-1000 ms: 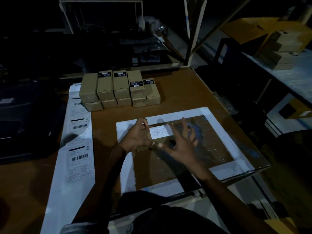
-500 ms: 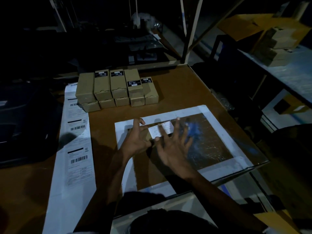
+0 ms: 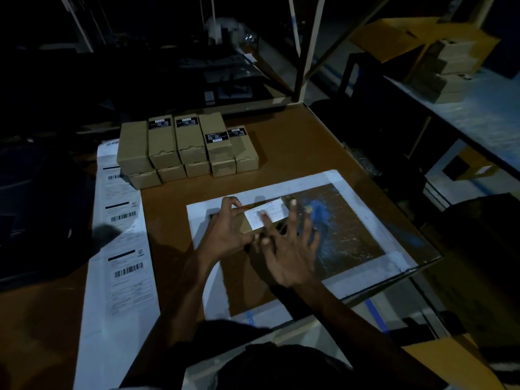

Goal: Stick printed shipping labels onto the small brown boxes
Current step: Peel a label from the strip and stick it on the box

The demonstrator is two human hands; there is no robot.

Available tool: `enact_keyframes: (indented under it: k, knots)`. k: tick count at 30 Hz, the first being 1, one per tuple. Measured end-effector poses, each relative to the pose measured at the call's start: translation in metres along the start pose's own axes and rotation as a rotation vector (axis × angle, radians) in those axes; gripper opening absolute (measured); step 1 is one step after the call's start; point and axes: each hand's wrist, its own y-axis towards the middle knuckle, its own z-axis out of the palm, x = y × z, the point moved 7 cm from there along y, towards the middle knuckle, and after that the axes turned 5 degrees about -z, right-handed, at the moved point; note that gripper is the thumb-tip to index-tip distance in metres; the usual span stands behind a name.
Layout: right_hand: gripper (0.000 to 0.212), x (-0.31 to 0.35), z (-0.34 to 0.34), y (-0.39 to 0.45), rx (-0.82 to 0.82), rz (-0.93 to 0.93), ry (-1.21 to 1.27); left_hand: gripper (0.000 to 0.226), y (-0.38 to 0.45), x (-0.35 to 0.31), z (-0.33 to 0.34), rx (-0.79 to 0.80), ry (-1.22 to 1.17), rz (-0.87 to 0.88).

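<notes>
Item: brown table (image 3: 281, 142) bearing, at ten o'clock, a strip of barcode labels (image 3: 123, 249) and, at twelve o'clock, stacked small brown boxes (image 3: 185, 147). At centre, one box (image 3: 242, 223) is lying on a white-bordered mat (image 3: 365, 209); the left hand (image 3: 228, 235) is gripping its left end. The right hand (image 3: 289, 254), fingers spread straight, is pressing a white label (image 3: 277, 211) onto its top.

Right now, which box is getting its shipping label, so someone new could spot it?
Find the white-bordered mat near the front of the brown table. The box lies on it between both hands. Unlike the stacked boxes behind, it lies alone and carries a white label.
</notes>
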Motion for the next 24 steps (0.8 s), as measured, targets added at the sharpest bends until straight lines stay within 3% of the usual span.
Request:
enact_keyframes:
  k: [3,10,15,24]
  knots:
    - [0.055,-0.030,0.002,0.005,-0.060,0.141,0.015,0.072,-0.002,-0.006,0.001,-0.041,0.022,0.011]
    - [0.052,-0.009,0.012,0.002,-0.051,-0.081,0.075,0.073,-0.001,-0.006,0.002,-0.162,0.074,-0.014]
    - [0.066,-0.030,0.004,0.015,-0.302,0.052,0.620,0.076,-0.001,-0.004,0.003,-0.187,0.095,-0.045]
    - [0.030,-0.070,-0.004,0.040,-0.302,0.120,0.880,0.073,-0.002,-0.003,0.007,-0.165,0.041,-0.052]
